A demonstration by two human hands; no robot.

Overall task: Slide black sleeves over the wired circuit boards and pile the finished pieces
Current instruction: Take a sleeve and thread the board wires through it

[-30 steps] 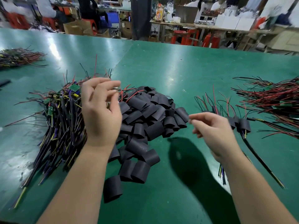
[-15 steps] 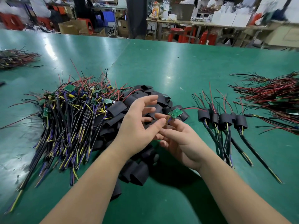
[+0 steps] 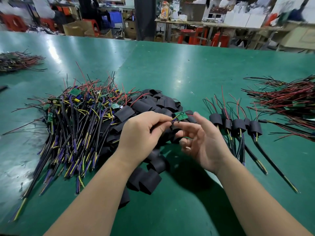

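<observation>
Plainly, left hand [image 3: 141, 132] pinches wires [image 3: 173, 120] of circuit board [image 3: 181, 115]; right hand [image 3: 204, 143] fingers loosely spread.

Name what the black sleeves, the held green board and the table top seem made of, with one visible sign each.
Black sleeves: probably soft matt plastic tubing; flattened, creased.
Green board: likely rigid laminate; flat, printed marks.
Table top: perhaps rubbery sheet, semi-gloss; light streaks.

No writing is legible; the circuit board [image 3: 181, 115] markings are too small.
</observation>
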